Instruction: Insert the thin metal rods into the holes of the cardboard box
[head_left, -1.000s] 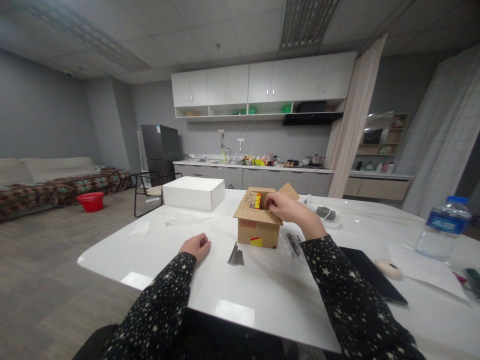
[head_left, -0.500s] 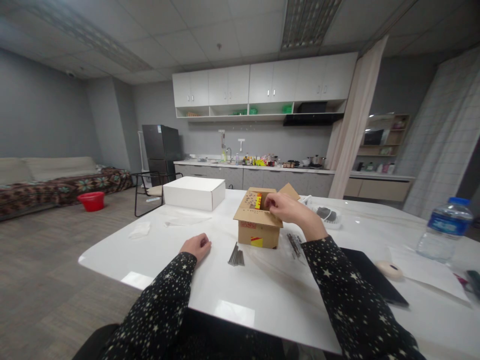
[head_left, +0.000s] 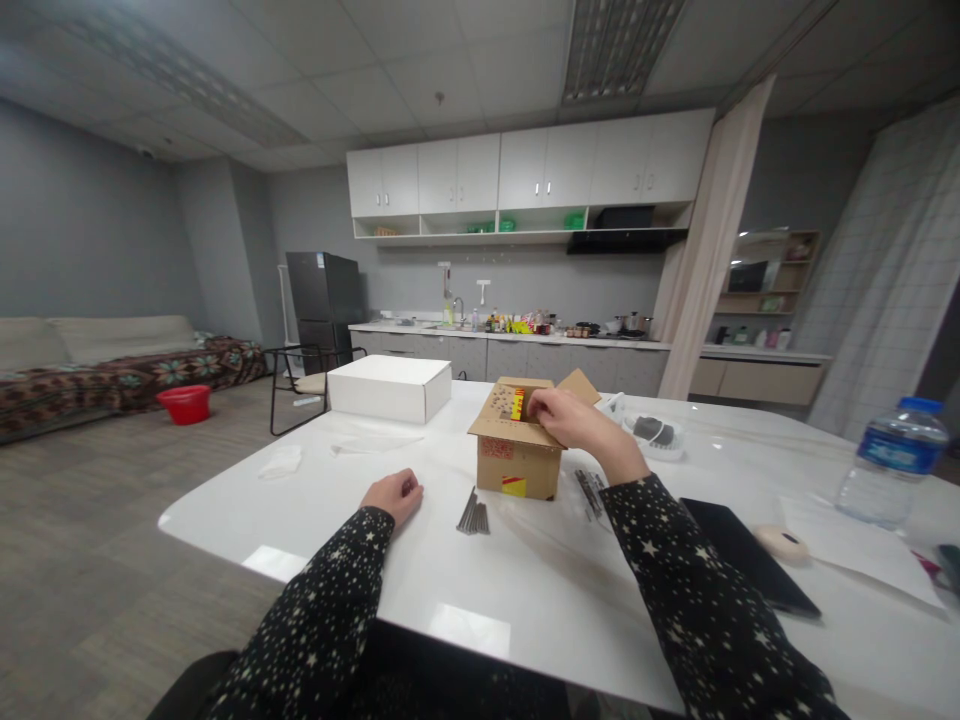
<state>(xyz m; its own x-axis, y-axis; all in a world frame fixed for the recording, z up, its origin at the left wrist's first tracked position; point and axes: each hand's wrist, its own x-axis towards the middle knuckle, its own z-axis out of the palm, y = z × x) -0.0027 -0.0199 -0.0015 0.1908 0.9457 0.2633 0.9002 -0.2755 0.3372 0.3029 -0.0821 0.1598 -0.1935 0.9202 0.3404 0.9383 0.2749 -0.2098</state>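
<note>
My right hand [head_left: 564, 414] reaches over the open top of a small cardboard box [head_left: 521, 470]. Its fingers are bent and pressed together, with the tips hidden inside, so what they hold, if anything, does not show. My left hand [head_left: 394, 496] rests on the table to the left of the box, its fingers curled in a loose fist with nothing visible in it. Between that hand and the box lies a small fan of metal nails [head_left: 473, 515]. Thin dark metal pieces in clear plastic [head_left: 589, 493] lie just right of the box, under my right forearm.
A white box [head_left: 386, 390] stands at the back left of the white table [head_left: 315, 520], near a crumpled tissue [head_left: 280, 462]. To the right are a white tray with a grey item [head_left: 654, 432], a black tablet-like slab [head_left: 750, 555], a beige rounded object [head_left: 781, 542] and a water bottle [head_left: 892, 465].
My right hand has shifted very slightly to the left at the box opening. My left hand, the nails and the box stay as they were.
</note>
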